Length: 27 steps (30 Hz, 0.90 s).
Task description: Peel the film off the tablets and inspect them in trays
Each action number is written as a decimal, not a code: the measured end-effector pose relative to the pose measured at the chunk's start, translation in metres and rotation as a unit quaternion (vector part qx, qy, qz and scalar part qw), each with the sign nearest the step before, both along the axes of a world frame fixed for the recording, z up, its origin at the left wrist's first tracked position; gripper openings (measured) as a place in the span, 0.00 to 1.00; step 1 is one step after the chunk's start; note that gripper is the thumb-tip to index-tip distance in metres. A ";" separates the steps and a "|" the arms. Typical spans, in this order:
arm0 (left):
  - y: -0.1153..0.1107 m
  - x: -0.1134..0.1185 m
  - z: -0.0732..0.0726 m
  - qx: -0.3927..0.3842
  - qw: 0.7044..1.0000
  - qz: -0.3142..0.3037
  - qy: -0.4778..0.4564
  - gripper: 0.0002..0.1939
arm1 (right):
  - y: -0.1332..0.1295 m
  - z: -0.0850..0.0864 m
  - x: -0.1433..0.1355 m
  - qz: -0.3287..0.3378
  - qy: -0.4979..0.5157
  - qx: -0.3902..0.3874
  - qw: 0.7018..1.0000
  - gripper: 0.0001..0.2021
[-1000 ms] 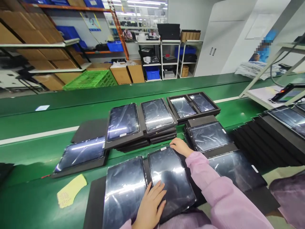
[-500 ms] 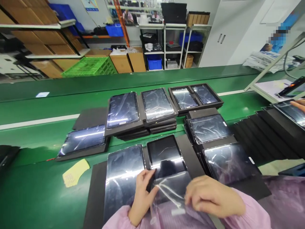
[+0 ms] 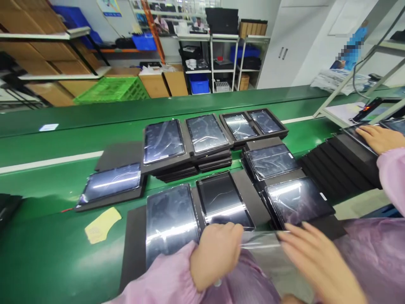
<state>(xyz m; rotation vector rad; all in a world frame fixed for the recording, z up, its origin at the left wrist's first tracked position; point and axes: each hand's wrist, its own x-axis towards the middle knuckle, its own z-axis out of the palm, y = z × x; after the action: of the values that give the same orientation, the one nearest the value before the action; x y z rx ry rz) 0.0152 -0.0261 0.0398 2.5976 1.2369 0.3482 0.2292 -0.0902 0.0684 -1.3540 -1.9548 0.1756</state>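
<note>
Big stuff first on my feed: green table (image 3: 63, 261), then the dark panel (image 3: 221, 194), long axis running away from me. Clear film (image 3: 264, 255) spans the hands, nearside and right of the panel. Left hand (image 3: 218, 251), nearer the panel, is clenched on film; right hand (image 3: 319, 257) is blurred, fingers straight, can't tell if it's gripping. Film's shifted right since half a second ago.

We list: one grey wall (image 3: 259, 10); one window (image 3: 196, 5) behind pale-framed shelving (image 3: 224, 39); one blue bin (image 3: 199, 85), shelved low; one white cabinet (image 3: 297, 31), two handles (image 3: 285, 53), right; one orange upright (image 3: 152, 31); left, shelves (image 3: 34, 36) of cardboard boxes (image 3: 27, 17).
</note>
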 end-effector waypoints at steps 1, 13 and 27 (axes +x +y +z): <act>0.000 0.007 0.004 -0.006 1.000 -0.012 0.015 0.06 | 0.005 -0.002 -0.016 0.048 -0.077 0.015 0.996 0.19; 0.003 -0.036 -0.032 -0.154 0.926 0.183 -0.290 0.38 | 0.047 -0.018 0.021 -0.174 0.163 -0.187 0.953 0.11; 0.072 -0.052 -0.073 -0.117 0.815 0.387 -0.415 0.29 | 0.146 -0.097 -0.056 -0.075 0.406 -0.350 0.841 0.16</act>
<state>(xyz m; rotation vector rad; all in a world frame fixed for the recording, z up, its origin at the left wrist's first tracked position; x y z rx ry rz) -0.0367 0.0460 -0.0330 1.3004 1.7054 1.2108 0.1730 0.0559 -0.0289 -1.4960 -1.0613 1.2688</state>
